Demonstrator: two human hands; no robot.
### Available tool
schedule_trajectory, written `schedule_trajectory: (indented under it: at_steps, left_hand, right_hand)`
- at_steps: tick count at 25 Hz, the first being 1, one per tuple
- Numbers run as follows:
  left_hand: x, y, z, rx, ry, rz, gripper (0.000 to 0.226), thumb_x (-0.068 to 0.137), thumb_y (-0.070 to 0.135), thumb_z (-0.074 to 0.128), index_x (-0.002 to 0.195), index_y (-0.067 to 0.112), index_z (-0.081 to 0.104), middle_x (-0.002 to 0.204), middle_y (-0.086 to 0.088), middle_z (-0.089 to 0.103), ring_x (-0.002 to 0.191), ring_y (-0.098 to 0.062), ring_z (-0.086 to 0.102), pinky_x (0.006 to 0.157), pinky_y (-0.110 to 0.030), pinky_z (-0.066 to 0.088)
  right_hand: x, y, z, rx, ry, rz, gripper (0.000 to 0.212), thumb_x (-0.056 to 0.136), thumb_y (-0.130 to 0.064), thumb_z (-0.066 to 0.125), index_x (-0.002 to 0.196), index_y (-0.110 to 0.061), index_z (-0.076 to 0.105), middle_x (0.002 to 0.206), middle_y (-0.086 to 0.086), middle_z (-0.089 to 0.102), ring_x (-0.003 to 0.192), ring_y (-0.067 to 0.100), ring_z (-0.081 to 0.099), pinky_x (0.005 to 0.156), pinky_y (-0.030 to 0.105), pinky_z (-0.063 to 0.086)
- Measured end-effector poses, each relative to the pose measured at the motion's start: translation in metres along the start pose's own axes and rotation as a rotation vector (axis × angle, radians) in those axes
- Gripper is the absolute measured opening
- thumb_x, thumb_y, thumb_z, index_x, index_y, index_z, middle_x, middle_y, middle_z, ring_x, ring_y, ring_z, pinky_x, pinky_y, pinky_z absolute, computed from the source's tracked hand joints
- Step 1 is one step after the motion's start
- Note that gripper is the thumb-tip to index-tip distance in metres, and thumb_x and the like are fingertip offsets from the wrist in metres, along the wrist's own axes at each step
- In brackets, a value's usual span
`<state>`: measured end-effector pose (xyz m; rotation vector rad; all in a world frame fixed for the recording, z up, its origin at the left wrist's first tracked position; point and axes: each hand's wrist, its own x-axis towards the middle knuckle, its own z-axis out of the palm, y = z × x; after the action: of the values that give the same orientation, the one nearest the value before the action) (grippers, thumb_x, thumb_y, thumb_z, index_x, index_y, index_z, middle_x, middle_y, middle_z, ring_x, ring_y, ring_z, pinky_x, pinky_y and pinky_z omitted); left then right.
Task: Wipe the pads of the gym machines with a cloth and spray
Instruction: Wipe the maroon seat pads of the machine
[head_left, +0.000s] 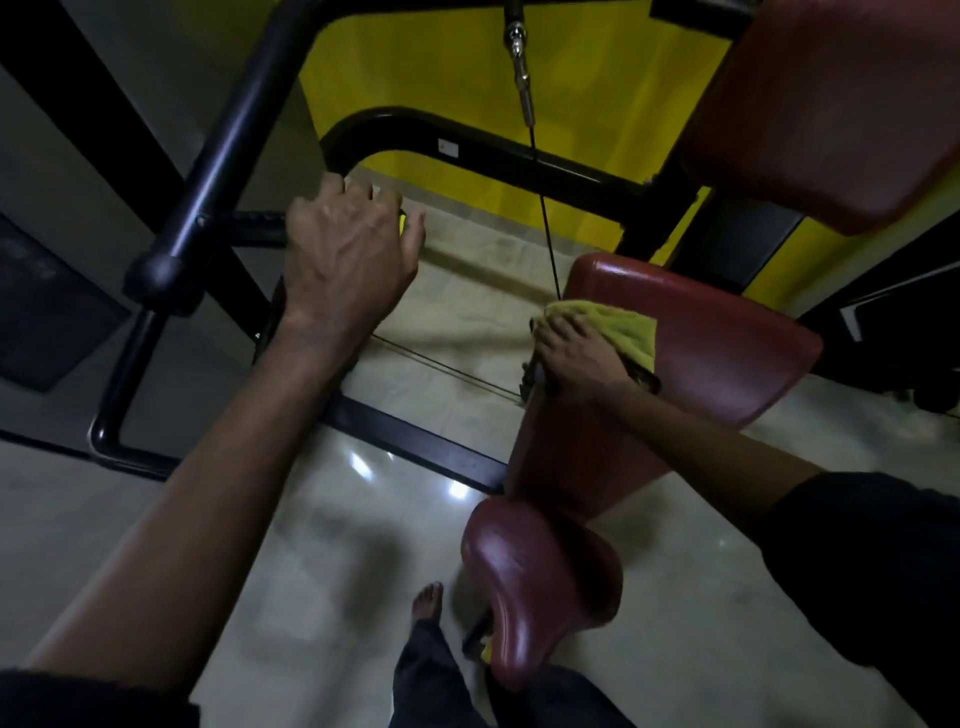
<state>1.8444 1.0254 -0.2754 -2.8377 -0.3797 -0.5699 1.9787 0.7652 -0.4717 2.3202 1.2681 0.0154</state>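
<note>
My right hand (574, 351) presses a yellow-green cloth (621, 325) flat against the near left edge of a dark red arm pad (727, 353). A second red pad (831, 104) rises at the upper right, and a small red seat (540, 577) sits below in the foreground. My left hand (348, 254) is closed around a black machine handle (254, 226) at centre left; a bit of yellow shows at its fingertips. No spray bottle can be made out.
A thick black curved bar (228, 140) crosses the upper left. A cable with a metal clip (519, 67) hangs down the middle in front of a yellow wall. Black frame rails (415, 441) lie on the glossy pale floor. My bare foot (428, 600) stands beside the seat.
</note>
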Motion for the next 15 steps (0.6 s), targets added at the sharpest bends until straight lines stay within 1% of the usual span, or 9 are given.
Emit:
schedule_trajectory:
  at_steps: [2, 3, 4, 6, 8, 9, 11, 13, 15]
  left_hand:
    - [-0.003, 0.0, 0.001, 0.012, 0.048, -0.011, 0.048, 0.105, 0.041, 0.03, 0.1, 0.007, 0.064, 0.095, -0.019, 0.066, 0.093, -0.036, 0.058, 0.074, -0.043, 0.04]
    - [-0.003, 0.001, 0.005, 0.012, 0.086, -0.002, 0.045, 0.106, 0.039, 0.03, 0.1, 0.008, 0.063, 0.096, -0.018, 0.066, 0.095, -0.035, 0.057, 0.081, -0.045, 0.039]
    - [-0.005, 0.005, 0.011, 0.005, 0.118, 0.021, 0.039, 0.105, 0.033, 0.031, 0.102, 0.01, 0.062, 0.101, -0.016, 0.065, 0.101, -0.034, 0.056, 0.09, -0.045, 0.035]
    - [-0.016, 0.03, 0.035, -0.086, 0.135, 0.115, 0.028, 0.099, 0.021, 0.037, 0.113, 0.013, 0.061, 0.12, -0.012, 0.062, 0.124, -0.034, 0.049, 0.11, -0.048, 0.023]
    - [-0.039, 0.065, 0.073, -0.295, 0.101, 0.176, 0.031, 0.094, 0.015, 0.045, 0.122, 0.013, 0.059, 0.136, -0.009, 0.056, 0.14, -0.03, 0.037, 0.121, -0.055, 0.011]
    - [-0.051, 0.081, 0.098, -0.429, 0.079, 0.175, 0.033, 0.093, 0.011, 0.047, 0.123, 0.011, 0.06, 0.136, -0.01, 0.057, 0.141, -0.029, 0.038, 0.122, -0.052, 0.014]
    - [-0.082, 0.111, 0.157, -0.655, -0.033, 0.069, 0.033, 0.091, 0.008, 0.049, 0.121, 0.006, 0.064, 0.13, -0.013, 0.061, 0.132, -0.032, 0.049, 0.117, -0.048, 0.03]
    - [-0.114, 0.14, 0.212, -0.804, -0.255, -0.07, 0.042, 0.088, 0.011, 0.046, 0.125, 0.002, 0.063, 0.13, -0.018, 0.062, 0.124, -0.037, 0.055, 0.107, -0.049, 0.042]
    - [-0.139, 0.172, 0.251, -0.902, -0.516, -0.092, 0.051, 0.085, 0.013, 0.046, 0.133, 0.0, 0.056, 0.132, -0.021, 0.06, 0.123, -0.038, 0.056, 0.104, -0.046, 0.045]
  right_hand:
    - [-0.006, -0.017, 0.014, -0.067, -0.093, -0.127, 0.061, 0.093, -0.036, 0.054, 0.149, -0.011, 0.048, 0.159, 0.014, 0.038, 0.149, 0.038, 0.031, 0.124, 0.053, 0.007]
    - [-0.009, -0.021, 0.018, -0.077, -0.118, -0.154, 0.058, 0.096, -0.032, 0.048, 0.15, -0.011, 0.045, 0.161, 0.014, 0.035, 0.15, 0.039, 0.028, 0.125, 0.052, 0.006]
    - [-0.009, -0.021, 0.018, -0.083, -0.12, -0.163, 0.056, 0.097, -0.03, 0.045, 0.15, -0.011, 0.044, 0.162, 0.014, 0.034, 0.15, 0.039, 0.028, 0.125, 0.052, 0.007]
    - [-0.005, -0.013, 0.007, -0.09, -0.098, -0.164, 0.056, 0.094, -0.03, 0.041, 0.147, -0.012, 0.049, 0.157, 0.012, 0.042, 0.147, 0.038, 0.034, 0.123, 0.051, 0.013]
    - [-0.002, 0.003, -0.006, -0.081, -0.056, -0.112, 0.054, 0.089, -0.031, 0.048, 0.14, -0.014, 0.057, 0.149, 0.01, 0.052, 0.141, 0.036, 0.043, 0.119, 0.049, 0.016]
    - [-0.004, 0.013, -0.009, -0.057, -0.022, -0.072, 0.053, 0.088, -0.03, 0.056, 0.138, -0.015, 0.059, 0.148, 0.01, 0.054, 0.14, 0.035, 0.045, 0.117, 0.048, 0.015]
    - [-0.012, 0.029, -0.008, -0.019, 0.078, -0.019, 0.056, 0.087, -0.03, 0.062, 0.14, -0.017, 0.057, 0.152, 0.009, 0.049, 0.143, 0.033, 0.041, 0.118, 0.046, 0.014]
    - [-0.022, 0.034, -0.003, -0.005, 0.153, 0.019, 0.058, 0.09, -0.035, 0.05, 0.145, -0.018, 0.051, 0.158, 0.008, 0.042, 0.148, 0.032, 0.034, 0.12, 0.048, 0.015]
    - [-0.022, 0.03, 0.003, -0.007, 0.178, 0.053, 0.058, 0.093, -0.034, 0.041, 0.148, -0.017, 0.047, 0.161, 0.007, 0.038, 0.15, 0.033, 0.029, 0.122, 0.051, 0.016]
